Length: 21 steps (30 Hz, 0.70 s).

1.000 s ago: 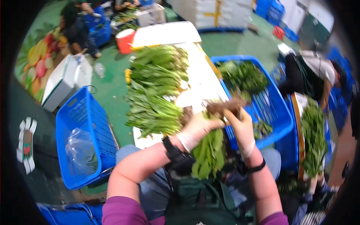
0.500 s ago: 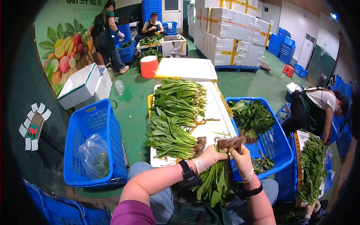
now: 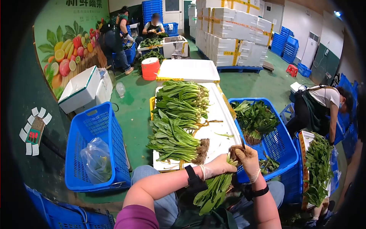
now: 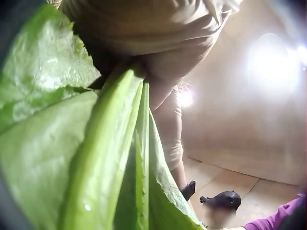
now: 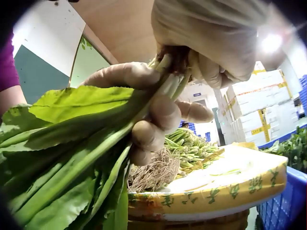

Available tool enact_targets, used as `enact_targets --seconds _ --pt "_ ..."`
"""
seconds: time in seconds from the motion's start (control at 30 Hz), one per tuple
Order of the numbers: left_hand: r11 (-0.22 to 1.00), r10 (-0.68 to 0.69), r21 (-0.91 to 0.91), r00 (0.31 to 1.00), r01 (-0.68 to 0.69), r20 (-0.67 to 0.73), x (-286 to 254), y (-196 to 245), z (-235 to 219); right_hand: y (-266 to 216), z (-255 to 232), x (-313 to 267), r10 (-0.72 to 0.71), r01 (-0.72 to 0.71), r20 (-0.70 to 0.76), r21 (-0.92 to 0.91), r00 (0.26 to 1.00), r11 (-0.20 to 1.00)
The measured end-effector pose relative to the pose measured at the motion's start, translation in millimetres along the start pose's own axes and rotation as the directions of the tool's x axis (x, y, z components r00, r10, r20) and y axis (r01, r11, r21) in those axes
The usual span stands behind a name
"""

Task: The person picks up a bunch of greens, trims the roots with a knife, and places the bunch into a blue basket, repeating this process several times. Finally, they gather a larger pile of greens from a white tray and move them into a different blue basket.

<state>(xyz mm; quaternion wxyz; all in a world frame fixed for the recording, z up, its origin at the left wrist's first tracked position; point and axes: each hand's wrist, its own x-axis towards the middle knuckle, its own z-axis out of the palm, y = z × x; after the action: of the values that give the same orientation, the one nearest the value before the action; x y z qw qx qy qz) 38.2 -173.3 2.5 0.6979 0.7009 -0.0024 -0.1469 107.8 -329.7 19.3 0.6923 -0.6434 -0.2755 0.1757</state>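
Gloved in pale white, my left hand (image 3: 219,166) grips a bunch of leafy greens (image 3: 210,194) round its stems, leaves hanging toward my lap. In the right wrist view its fingers (image 5: 165,114) curl about the pale stem bases. My right hand (image 3: 248,161), gloved too, closes over the brown root end (image 5: 175,56) just above. A thin dark strip (image 3: 243,143) sticks up by the right fingers; I cannot tell what it is. More greens (image 3: 177,139) lie in rows on the white foam board (image 3: 219,143), roots to the right. Broad leaves (image 4: 100,158) fill the left wrist view.
At the right stands a blue crate (image 3: 286,166) with greens inside. Another blue crate (image 3: 97,147), at the left, holds a plastic bag (image 3: 95,160). A person (image 3: 318,110) bends over a tray of greens (image 3: 317,171) at the far right. Foam boxes (image 3: 236,36) are stacked behind.
The head view has steadied and tilted up since the first frame. My right hand has moved from beneath the long brown roots to over them, and they are now mostly covered.
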Motion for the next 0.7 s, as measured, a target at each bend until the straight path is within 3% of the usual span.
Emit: enact_targets --seconds 0.1,0.17,0.2,0.27,0.3,0.43,0.47,0.5,0.6,0.7 --pt "0.999 0.009 -0.051 0.999 -0.007 0.048 2.3 -3.8 -3.9 8.3 -1.4 0.0 -0.025 0.025 -0.032 -0.005 0.999 1.0" --pt "0.966 0.098 -0.252 0.986 -0.062 0.133 5.1 -8.0 -3.1 10.1 -0.1 0.5 -0.077 0.079 -0.116 0.011 0.99 0.997" --pt "0.962 0.101 -0.266 0.982 -0.055 0.161 2.7 -1.1 -3.2 9.6 -1.0 2.0 -0.069 0.071 -0.125 0.011 0.99 0.997" --pt "0.947 0.254 -0.23 0.96 -0.223 0.116 2.7 6.6 -2.0 6.9 -4.6 3.7 -0.093 0.094 -0.154 -0.006 0.984 0.996" --pt "0.964 0.243 -0.134 0.963 -0.227 0.115 -3.9 20.3 -4.9 -2.8 -0.7 2.7 -0.087 0.093 -0.178 0.026 0.98 0.995" --pt "0.954 0.155 -0.291 0.95 -0.072 0.271 -15.1 26.1 -9.5 -12.4 -1.8 -2.9 -0.1 0.092 -0.22 -0.046 0.97 0.995" --pt "0.954 0.146 -0.292 0.949 -0.061 0.279 -16.4 26.9 -10.1 -9.8 0.1 -4.2 -0.126 0.132 -0.25 0.008 0.96 0.991" --pt "0.972 0.183 -0.195 0.936 -0.127 0.3 -10.1 22.7 -15.3 -9.0 -1.4 -4.5 -0.129 0.139 -0.247 0.024 0.96 0.99" --pt "0.965 0.259 -0.147 0.894 -0.219 0.365 -6.0 18.8 -19.4 -10.5 -0.1 -7.0 -0.14 0.155 -0.253 0.039 0.957 0.987" --pt "0.969 0.221 -0.193 0.89 -0.154 0.4 -7.1 26.4 -19.4 -11.3 1.3 -6.1 -0.162 0.176 -0.263 0.029 0.951 0.984"
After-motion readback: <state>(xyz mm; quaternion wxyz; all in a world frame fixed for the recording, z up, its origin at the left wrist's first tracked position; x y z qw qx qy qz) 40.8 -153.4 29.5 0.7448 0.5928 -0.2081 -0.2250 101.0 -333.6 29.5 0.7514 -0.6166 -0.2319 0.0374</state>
